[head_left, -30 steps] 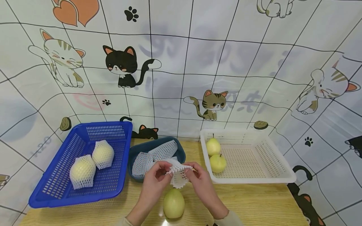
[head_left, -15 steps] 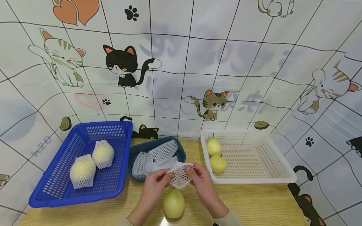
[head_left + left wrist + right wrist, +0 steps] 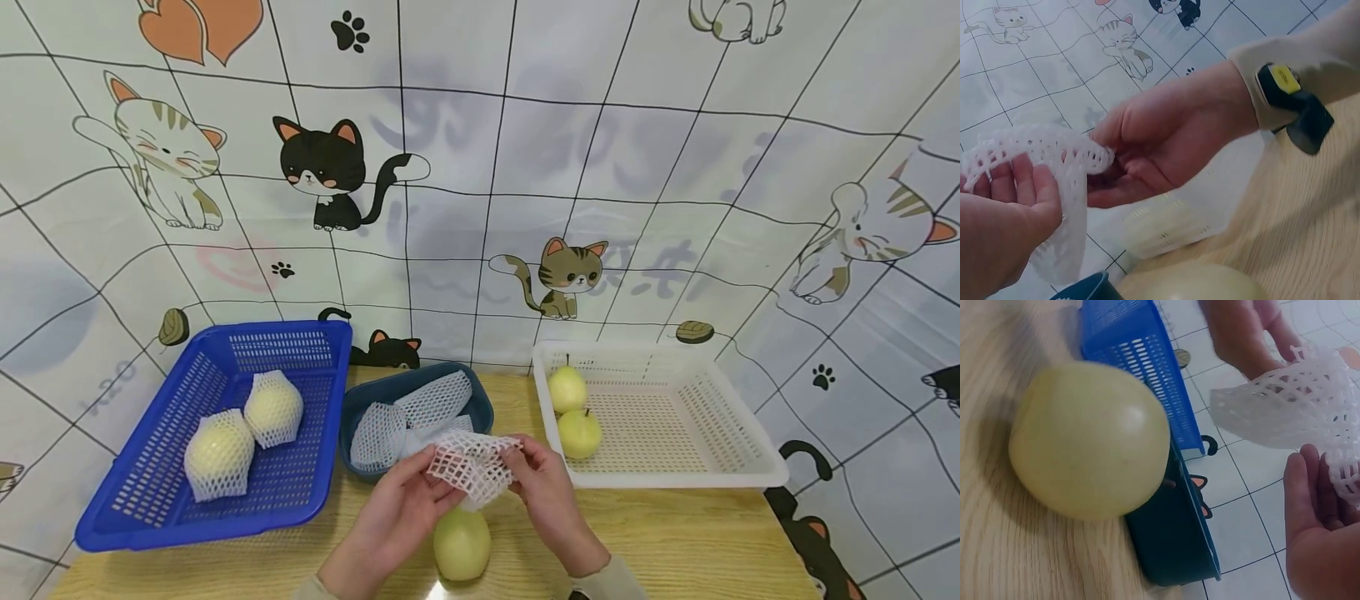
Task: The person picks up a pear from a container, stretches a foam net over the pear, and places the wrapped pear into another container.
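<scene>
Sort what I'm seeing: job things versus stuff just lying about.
Likely the job's:
held foam net
bare pear on the table
teal bin of nets
blue basket, two netted pears
white basket, two bare pears

Apparently just around:
cat-print sheet
dark wrist device

Net (image 3: 476,471) hiding the top of the pear (image 3: 461,547)
Toward the front edge of the bench (image 3: 697,542), which the head view is cutting off, the left hand (image 3: 401,508) and the net are covering part of the teal basket (image 3: 375,388) and its spare nets (image 3: 437,400); the right hand (image 3: 546,492) is losing some fingertips behind the net. The left wrist view is cropping pear and teal basket at the bottom; the right wrist view is cropping the blue basket (image 3: 1141,356) at the top. Marks on the yellow label (image 3: 1284,78) are staying too blurred to read.
</scene>
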A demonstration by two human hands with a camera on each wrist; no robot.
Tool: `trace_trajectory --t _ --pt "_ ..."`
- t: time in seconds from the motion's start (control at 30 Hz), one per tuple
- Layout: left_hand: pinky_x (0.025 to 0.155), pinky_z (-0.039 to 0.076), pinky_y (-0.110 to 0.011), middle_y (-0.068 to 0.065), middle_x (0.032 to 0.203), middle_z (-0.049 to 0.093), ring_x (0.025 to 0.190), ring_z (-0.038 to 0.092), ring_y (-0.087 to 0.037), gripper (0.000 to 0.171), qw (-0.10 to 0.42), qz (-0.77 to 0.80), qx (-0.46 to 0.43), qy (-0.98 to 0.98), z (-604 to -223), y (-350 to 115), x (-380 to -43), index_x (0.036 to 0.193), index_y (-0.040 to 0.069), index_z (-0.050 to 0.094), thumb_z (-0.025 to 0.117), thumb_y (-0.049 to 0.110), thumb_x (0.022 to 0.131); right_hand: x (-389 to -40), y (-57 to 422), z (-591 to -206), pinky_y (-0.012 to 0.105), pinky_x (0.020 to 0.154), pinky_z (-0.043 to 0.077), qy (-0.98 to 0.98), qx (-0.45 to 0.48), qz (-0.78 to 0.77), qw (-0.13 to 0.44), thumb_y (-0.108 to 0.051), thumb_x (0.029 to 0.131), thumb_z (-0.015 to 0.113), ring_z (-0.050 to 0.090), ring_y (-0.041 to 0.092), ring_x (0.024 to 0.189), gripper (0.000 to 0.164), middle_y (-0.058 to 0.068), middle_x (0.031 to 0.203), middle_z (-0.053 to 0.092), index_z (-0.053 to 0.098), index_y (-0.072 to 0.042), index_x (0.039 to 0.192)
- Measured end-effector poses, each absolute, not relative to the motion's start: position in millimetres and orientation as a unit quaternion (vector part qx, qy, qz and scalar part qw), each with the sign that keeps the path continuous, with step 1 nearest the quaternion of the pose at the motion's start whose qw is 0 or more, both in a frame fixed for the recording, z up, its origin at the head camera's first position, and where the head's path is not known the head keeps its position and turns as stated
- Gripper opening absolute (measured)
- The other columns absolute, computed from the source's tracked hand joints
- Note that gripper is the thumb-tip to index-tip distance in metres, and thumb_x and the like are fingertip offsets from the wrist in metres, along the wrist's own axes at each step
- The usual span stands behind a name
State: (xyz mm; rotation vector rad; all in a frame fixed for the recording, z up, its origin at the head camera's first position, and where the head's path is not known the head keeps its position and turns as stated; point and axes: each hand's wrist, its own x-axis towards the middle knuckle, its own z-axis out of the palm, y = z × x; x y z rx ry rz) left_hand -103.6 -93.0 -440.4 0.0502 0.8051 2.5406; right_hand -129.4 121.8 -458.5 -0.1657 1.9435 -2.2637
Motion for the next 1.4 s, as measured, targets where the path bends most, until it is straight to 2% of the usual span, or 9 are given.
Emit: trace_trajectory --t 0.2,0.3,0.53,0.7,0.87,1.03,1.17,1.3,1.4 --pt "0.118 0.035 -0.038 -0.007 0.141 0.054 0.134 0.049 -0.019 0.046 0.218 0.94 -0.014 0.263 -435.6 -87.7 -103.4 0.152 0.002 0.021 0.026 0.028 0.114 -129.2 120.5 -460.0 0.029 0.082 0.06 0.676 -0.069 -0.731 0.057 -0.011 0.105 0.059 0.068 0.013 0.094 0.031 0.009 0.104 0.069 0.061 0.015 0.122" --pt "0.112 0.04 -0.032 -0.003 0.135 0.054 0.128 0.051 -0.015 0.044 0.191 0.932 -0.032 0.307 -438.2 -83.1 -104.4 0.148 0.002 0.029 0.031 0.03 0.113 -128.7 120.2 -460.2 0.03 0.085 0.059 0.651 -0.08 -0.751 0.078 -0.013 0.107 0.056 0.068 0.013 0.097 0.032 0.008 0.107 0.068 0.059 0.014 0.125" --pt "0.097 0.051 -0.026 -0.001 0.12 0.062 0.111 0.059 -0.011 0.054 0.106 0.876 -0.044 0.468 -451.1 -75.0 -108.0 0.143 -0.008 0.043 0.044 0.036 0.112 -127.3 119.3 -448.7 0.026 0.085 0.058 0.49 -0.043 -0.854 0.171 -0.022 0.111 0.047 0.067 0.01 0.092 0.024 0.001 0.104 0.069 0.068 -0.011 0.114" --pt "0.093 0.053 -0.025 0.0 0.114 0.067 0.106 0.064 -0.008 0.06 0.079 0.84 -0.032 0.536 -455.6 -73.3 -107.2 0.14 -0.013 0.048 0.043 0.04 0.112 -128.5 117.4 -443.4 0.025 0.089 0.055 0.401 -0.032 -0.894 0.199 -0.022 0.113 0.04 0.064 0.01 0.099 0.028 0.0 0.109 0.066 0.066 -0.012 0.118" --pt "0.086 0.053 -0.026 0.0 0.109 0.061 0.098 0.061 -0.01 0.037 0.064 0.84 -0.024 0.539 -454.1 -71.1 -106.4 0.116 0.006 0.06 0.044 0.039 0.111 -128.8 115.8 -440.5 0.026 0.093 0.052 0.359 -0.021 -0.911 0.202 -0.026 0.114 0.037 0.061 0.01 0.103 0.028 -0.001 0.112 0.063 0.062 -0.013 0.119" --pt "0.08 0.053 -0.028 0.002 0.109 0.056 0.095 0.059 -0.011 0.019 0.086 0.863 -0.027 0.496 -450.9 -70.0 -103.6 0.101 0.024 0.055 0.046 0.038 0.109 -129.9 112.8 -440.6 0.028 0.102 0.048 0.353 0.01 -0.918 0.182 -0.03 0.114 0.035 0.059 0.012 0.114 0.028 0.0 0.12 0.06 0.056 -0.013 0.123" --pt "0.085 0.056 -0.032 -0.001 0.115 0.06 0.101 0.063 -0.015 0.012 0.101 0.859 -0.008 0.502 -449.7 -66.0 -101.3 0.111 0.017 0.054 0.055 0.028 0.108 -133.5 107.5 -440.1 0.03 0.109 0.042 0.365 0.017 -0.918 0.157 -0.034 0.115 0.031 0.053 0.013 0.124 0.033 0.001 0.129 0.055 0.046 -0.011 0.132" --pt "0.084 0.056 -0.032 -0.006 0.113 0.062 0.101 0.063 -0.016 0.027 0.09 0.822 0.012 0.562 -451.6 -62.6 -99.1 0.121 -0.001 0.052 0.067 0.01 0.101 -136.8 101.3 -438.6 0.032 0.11 0.042 0.394 0.013 -0.913 0.107 -0.034 0.115 0.028 0.051 0.014 0.123 0.037 0.002 0.128 0.052 0.04 -0.007 0.137" --pt "0.08 0.057 -0.03 -0.006 0.106 0.062 0.094 0.062 -0.016 0.033 0.102 0.804 0.008 0.587 -452.8 -62.9 -97.6 0.119 -0.005 0.051 0.071 0.007 0.095 -137.4 98.1 -437.7 0.031 0.109 0.043 0.418 0.009 -0.907 0.06 -0.033 0.115 0.029 0.052 0.014 0.121 0.036 0.002 0.126 0.052 0.04 -0.007 0.137"
